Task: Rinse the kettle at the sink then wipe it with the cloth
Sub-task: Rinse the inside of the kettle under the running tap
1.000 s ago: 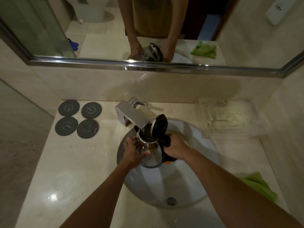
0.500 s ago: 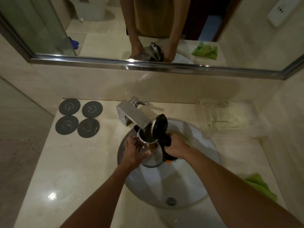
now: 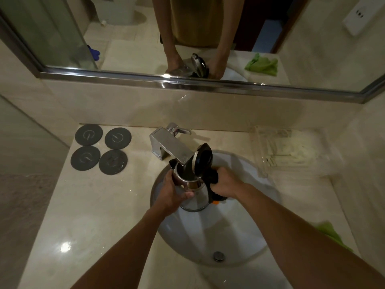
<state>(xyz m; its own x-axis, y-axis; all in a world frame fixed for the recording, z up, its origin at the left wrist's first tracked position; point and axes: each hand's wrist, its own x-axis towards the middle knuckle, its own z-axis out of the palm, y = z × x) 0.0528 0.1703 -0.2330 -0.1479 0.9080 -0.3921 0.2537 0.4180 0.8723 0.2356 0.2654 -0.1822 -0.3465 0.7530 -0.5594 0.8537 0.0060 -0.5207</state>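
Observation:
A steel kettle [image 3: 195, 200] with a black handle and an open black lid [image 3: 203, 162] is held over the white sink [image 3: 245, 230], its mouth right under the chrome tap [image 3: 169, 148]. My right hand [image 3: 226, 182] grips the black handle. My left hand [image 3: 175, 189] wraps around the kettle's steel body on the left side, thumb across the front. A green cloth [image 3: 331, 234] lies on the counter at the right, partly hidden behind my right forearm.
Several dark round coasters [image 3: 101, 149] lie on the counter at the back left. A clear plastic tray [image 3: 279, 149] stands at the back right. A mirror [image 3: 187, 38] runs along the wall behind. The drain [image 3: 218, 256] sits at the sink's near side.

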